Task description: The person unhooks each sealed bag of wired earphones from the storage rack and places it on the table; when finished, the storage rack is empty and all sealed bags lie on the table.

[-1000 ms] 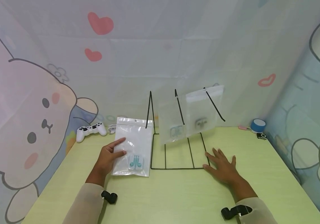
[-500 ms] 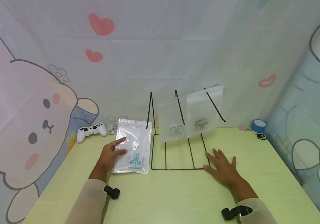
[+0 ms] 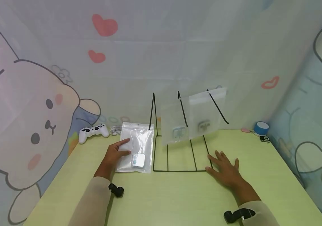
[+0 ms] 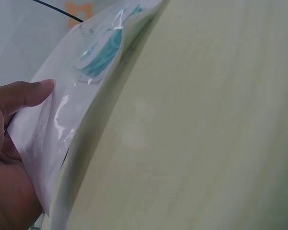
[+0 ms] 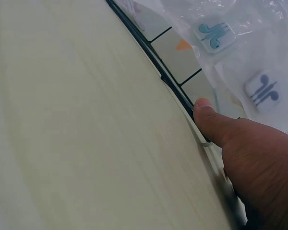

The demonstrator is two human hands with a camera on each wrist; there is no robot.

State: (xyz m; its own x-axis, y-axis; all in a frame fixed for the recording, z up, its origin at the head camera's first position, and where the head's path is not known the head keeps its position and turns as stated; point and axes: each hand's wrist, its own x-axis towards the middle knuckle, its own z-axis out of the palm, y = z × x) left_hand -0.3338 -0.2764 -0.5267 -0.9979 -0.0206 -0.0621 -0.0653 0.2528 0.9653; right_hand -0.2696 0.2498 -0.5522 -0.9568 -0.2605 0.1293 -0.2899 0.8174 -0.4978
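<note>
Above the green table point(image 3: 177, 197), left fingers point(image 3: 122, 142) pinch a glossy white pouch point(image 3: 142, 141), right fingers point(image 3: 214, 159) spread.

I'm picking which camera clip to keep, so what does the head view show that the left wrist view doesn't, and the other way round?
Only head: the right hand, the white game controller and the hanging zip bags.

Only left wrist: a clear look at the teal earphones inside the held zip bag; glare washes them out in the head view.

Both: the left hand, that bag and the table.
</note>
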